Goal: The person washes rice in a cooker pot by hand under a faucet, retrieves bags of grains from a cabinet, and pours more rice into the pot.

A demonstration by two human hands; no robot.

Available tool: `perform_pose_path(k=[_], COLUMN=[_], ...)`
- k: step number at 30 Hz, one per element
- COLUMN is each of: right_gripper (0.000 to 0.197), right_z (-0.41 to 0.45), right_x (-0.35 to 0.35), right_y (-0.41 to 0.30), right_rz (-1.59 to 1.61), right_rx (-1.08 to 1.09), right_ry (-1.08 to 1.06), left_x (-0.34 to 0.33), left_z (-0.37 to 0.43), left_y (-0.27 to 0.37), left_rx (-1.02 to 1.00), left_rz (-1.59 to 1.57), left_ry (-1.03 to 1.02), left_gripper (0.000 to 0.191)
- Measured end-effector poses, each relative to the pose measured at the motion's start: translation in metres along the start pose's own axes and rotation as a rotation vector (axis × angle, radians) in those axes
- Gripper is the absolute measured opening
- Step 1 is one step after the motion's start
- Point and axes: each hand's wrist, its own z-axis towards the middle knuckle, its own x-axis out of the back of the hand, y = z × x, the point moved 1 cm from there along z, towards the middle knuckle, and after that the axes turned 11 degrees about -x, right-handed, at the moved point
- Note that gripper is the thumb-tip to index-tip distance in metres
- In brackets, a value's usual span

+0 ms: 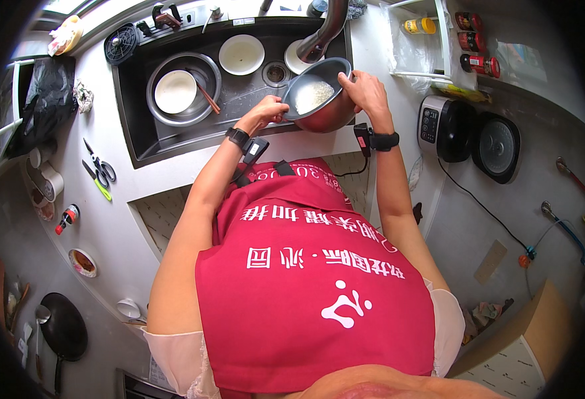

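Note:
My left hand [268, 110] and my right hand [364, 91] grip opposite sides of the rim of a metal rice cooker pot [329, 114]. The pot is tilted and holds white rice grains [314, 96]; whether there is water in it I cannot tell. It is held over the right front part of the dark sink [132, 145], near the faucet [322, 37]. In the sink, a metal basin [208, 75] holds a white bowl [175, 92] and wooden chopsticks [208, 98]. Another white bowl [241, 55] stands beside it, and a white dish [297, 61] lies partly hidden under the faucet.
Scissors [105, 170] and a green-handled knife [101, 186] lie on the left counter, near a sauce bottle [68, 218]. On the right stands a rice cooker [444, 129] with its lid raised. Several jars [472, 41] are behind it.

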Motion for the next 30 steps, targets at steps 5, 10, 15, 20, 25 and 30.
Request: perform_pose_path(k=[5, 10, 15, 20, 25, 30], right_gripper=[0.055, 0.055, 0.055, 0.055, 0.055, 0.056], right_z=[0.0009, 0.0011, 0.0016, 0.0020, 0.0031, 0.0036], right_x=[0.0010, 0.0011, 0.0013, 0.0012, 0.0002, 0.0003], right_y=[-0.0009, -0.0027, -0.0034, -0.0042, -0.0040, -0.0055], right_rz=[-0.011, -0.022, -0.029, -0.034, -0.027, -0.023], right_rx=[-0.004, 0.003, -0.003, 0.000, 0.012, 0.026], right_ry=[-0.011, -0.006, 0.002, 0.000, 0.009, -0.011], left_x=[-0.0012, -0.0028, -0.0044, -0.0060, -0.0058, -0.0039], left_z=[0.0017, -0.0003, -0.0030, -0.0038, -0.0031, 0.0000], left_y=[-0.0016, 0.0006, 0.0035, 0.0048, 0.0028, -0.0018], left_rx=[0.007, 0.011, 0.006, 0.011, 0.005, 0.018], left_rz=[-0.009, -0.012, -0.010, -0.023, -0.031, -0.048], left_ry=[0.002, 0.006, 0.023, 0.033, 0.046, 0.042], left_gripper=[0.010, 0.009, 0.009, 0.009, 0.007, 0.007])
